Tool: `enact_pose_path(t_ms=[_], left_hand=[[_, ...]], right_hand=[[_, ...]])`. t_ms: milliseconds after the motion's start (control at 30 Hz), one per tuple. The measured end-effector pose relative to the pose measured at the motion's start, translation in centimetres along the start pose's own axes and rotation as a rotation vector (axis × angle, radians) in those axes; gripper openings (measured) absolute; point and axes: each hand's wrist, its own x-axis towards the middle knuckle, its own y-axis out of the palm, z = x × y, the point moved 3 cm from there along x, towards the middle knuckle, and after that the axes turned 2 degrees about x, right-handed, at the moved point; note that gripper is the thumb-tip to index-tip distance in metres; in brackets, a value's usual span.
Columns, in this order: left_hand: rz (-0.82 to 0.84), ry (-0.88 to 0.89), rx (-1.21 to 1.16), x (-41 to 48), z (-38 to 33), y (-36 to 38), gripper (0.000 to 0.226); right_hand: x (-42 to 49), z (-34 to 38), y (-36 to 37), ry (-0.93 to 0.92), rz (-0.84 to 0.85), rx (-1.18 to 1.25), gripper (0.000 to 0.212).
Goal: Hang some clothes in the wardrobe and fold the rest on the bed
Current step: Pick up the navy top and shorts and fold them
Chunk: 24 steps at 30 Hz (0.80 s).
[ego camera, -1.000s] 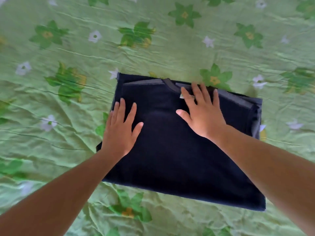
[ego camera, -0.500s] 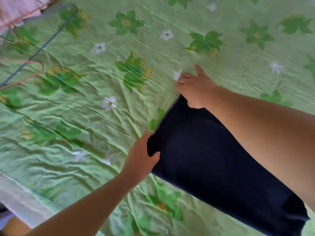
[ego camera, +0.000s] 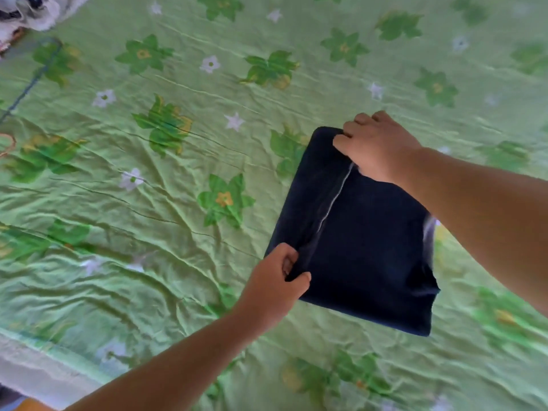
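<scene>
**The fold could fall open**

Head view: the folded dark blue cloth top [ego camera: 364, 247] lies on the green flowered bed sheet [ego camera: 148, 203]. The left hand [ego camera: 275, 286] pinches its near corner; the right hand [ego camera: 376, 146] curls round the far one. If either slips, I think the layers slide apart.

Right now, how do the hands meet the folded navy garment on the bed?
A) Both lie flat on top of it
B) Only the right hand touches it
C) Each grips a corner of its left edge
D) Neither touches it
C: the left hand pinches the near corner of the folded navy garment, and the right hand curls over the far corner.
</scene>
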Motion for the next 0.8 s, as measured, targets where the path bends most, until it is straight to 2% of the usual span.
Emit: enact_pose_path(t_ms=[200,333,467,533,633,700,733,800], left_hand=[[0.177,-0.027,-0.006,-0.6,-2.9,13.0,0.018],[0.21,-0.089,-0.027,-0.7,-3.3,19.6,0.022],[0.162,-0.073,0.035,0.2,-3.3,22.8,0.023],[0.139,-0.057,0.032,0.6,-3.2,23.8,0.023],[0.21,-0.056,0.163,1.1,-2.9,25.1,0.037],[0.286,-0.072,0.246,1.0,-2.6,25.6,0.05],[0.269,-0.049,0.251,0.7,-2.8,25.3,0.05],[0.066,0.156,0.311,0.1,-3.8,22.8,0.041]], right_hand=[[-8.2,-4.9,6.2,0.123,0.05,-0.035,0.046],[-12.0,-7.0,10.5,0.207,0.066,0.017,0.048],[-13.0,-8.3,13.8,0.272,0.044,0.072,0.057],[-13.2,-8.7,14.7,0.292,-0.001,0.091,0.053],[-13.4,-9.0,16.3,0.319,0.006,0.138,0.048],[-13.6,-8.8,17.7,0.3,0.108,0.258,0.042],[-13.6,-8.8,18.3,0.322,0.145,0.403,0.039],[-13.5,-8.8,18.7,0.425,0.108,0.756,0.032]])
